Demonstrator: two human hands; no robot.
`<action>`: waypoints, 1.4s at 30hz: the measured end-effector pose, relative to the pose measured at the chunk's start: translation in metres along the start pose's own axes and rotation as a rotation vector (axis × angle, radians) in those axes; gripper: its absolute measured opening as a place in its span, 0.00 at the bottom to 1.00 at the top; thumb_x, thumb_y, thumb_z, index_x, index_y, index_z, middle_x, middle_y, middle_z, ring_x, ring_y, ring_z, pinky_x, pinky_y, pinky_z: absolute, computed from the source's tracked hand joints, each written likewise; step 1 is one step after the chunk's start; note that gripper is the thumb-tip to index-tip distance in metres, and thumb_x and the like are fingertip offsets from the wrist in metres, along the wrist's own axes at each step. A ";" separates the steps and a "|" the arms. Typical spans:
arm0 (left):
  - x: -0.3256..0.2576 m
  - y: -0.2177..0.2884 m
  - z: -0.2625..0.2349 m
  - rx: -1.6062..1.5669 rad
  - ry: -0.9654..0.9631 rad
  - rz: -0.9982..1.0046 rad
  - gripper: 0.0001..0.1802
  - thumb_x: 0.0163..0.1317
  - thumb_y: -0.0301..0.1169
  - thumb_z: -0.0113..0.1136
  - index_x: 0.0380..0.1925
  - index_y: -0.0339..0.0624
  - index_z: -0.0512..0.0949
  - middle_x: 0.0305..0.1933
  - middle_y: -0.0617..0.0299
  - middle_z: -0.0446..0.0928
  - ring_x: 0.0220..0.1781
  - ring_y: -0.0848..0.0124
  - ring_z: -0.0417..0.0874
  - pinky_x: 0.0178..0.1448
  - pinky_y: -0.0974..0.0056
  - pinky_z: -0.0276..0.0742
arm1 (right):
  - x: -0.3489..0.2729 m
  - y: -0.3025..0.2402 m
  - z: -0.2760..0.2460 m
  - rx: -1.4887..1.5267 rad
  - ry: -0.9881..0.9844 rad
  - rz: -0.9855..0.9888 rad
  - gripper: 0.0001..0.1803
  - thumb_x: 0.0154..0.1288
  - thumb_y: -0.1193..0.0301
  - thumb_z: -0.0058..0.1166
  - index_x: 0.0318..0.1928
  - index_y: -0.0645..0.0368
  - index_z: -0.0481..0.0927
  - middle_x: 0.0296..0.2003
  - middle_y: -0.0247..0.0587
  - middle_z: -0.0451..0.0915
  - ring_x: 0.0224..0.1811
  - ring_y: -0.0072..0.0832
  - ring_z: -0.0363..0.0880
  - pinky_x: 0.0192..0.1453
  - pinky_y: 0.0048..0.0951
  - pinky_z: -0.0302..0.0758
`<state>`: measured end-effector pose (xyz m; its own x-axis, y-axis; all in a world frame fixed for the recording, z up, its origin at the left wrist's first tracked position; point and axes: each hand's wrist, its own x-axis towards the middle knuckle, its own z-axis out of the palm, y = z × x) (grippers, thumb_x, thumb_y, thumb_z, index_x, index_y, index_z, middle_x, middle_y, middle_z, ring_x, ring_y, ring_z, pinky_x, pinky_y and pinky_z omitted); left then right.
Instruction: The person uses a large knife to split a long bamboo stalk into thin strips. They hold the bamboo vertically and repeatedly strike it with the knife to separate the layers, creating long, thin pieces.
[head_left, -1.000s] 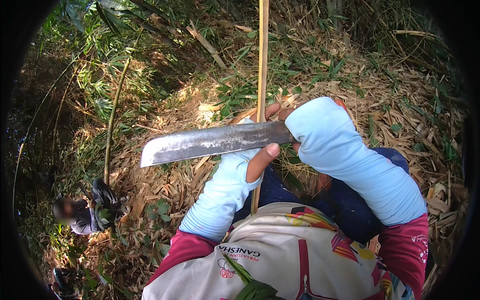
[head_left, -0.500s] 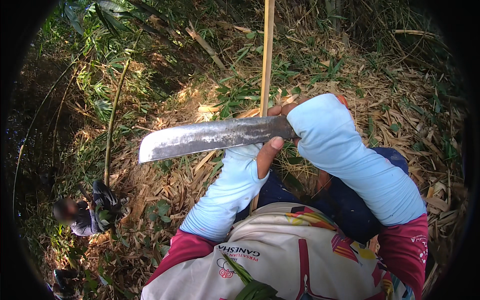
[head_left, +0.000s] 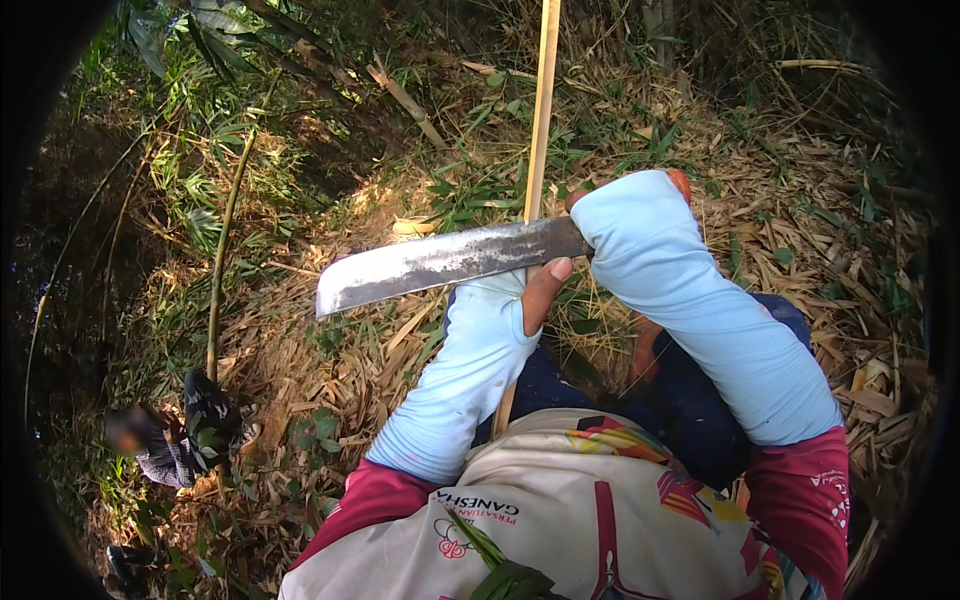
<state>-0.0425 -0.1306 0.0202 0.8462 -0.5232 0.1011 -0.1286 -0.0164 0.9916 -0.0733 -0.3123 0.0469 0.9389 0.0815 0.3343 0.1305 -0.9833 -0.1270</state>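
A machete with a worn, dark-spotted steel blade lies across the view, its tip toward the left. My right hand, mostly covered by a light blue sleeve, is closed round its handle; an orange handle end shows past the sleeve. A long, narrow bamboo strip runs from the top edge down behind the blade and toward my lap. My left hand is closed on the strip just below the blade, thumb upward near the steel; its other fingers are hidden behind blade and sleeve.
Dry bamboo leaves and husks cover the ground. A thin green stem stands on the left, near a seated person. A cut bamboo piece lies slanted farther off. My bent legs are below my hands.
The machete and my right hand have shifted slightly upward, the blade tip also moving right. The strip's top end has swung a little right. My left hand keeps its hold.
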 end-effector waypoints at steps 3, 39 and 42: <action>0.003 -0.010 -0.008 0.014 -0.059 -0.004 0.27 0.62 0.36 0.67 0.57 0.32 0.73 0.56 0.52 0.77 0.58 0.66 0.76 0.66 0.62 0.68 | 0.005 0.003 -0.002 -0.026 -0.126 0.057 0.17 0.35 0.64 0.66 0.32 0.50 0.81 0.21 0.39 0.79 0.29 0.40 0.83 0.30 0.44 0.71; -0.014 -0.015 -0.059 -0.648 -0.416 -0.315 0.42 0.64 0.46 0.55 0.70 0.28 0.56 0.30 0.63 0.68 0.22 0.76 0.66 0.26 0.71 0.66 | 0.006 0.160 -0.010 0.374 0.259 0.650 0.26 0.53 0.63 0.69 0.51 0.60 0.77 0.28 0.36 0.79 0.30 0.24 0.73 0.39 0.29 0.72; -0.002 -0.009 -0.053 -0.725 -0.448 -0.261 0.44 0.65 0.50 0.51 0.71 0.29 0.55 0.33 0.62 0.68 0.25 0.75 0.68 0.28 0.70 0.68 | 0.005 0.119 -0.022 0.418 0.206 0.597 0.26 0.55 0.62 0.66 0.52 0.60 0.77 0.27 0.35 0.78 0.29 0.24 0.73 0.38 0.28 0.71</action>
<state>-0.0152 -0.0843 0.0158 0.5018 -0.8646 -0.0256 0.5269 0.2821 0.8018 -0.0604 -0.4326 0.0538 0.8148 -0.5178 0.2605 -0.2328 -0.7039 -0.6711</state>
